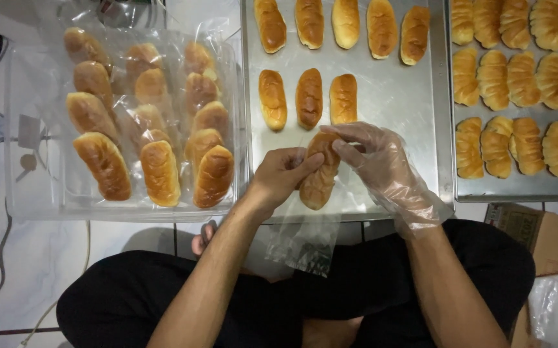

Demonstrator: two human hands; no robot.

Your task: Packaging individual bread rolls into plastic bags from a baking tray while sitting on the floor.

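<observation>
Now your bare left hand (279,175) and gloved right hand (372,158) both grip one long bun (319,173) over the steel tray (388,96); a clear bag (305,241) hangs below it; bagged buns (150,122) lie left in a clear bin; ridged rolls (524,84) fill the right tray.

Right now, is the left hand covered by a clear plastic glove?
No, the left hand is bare; only the right hand wears a clear plastic glove on the oblong golden-brown bread roll.
</observation>
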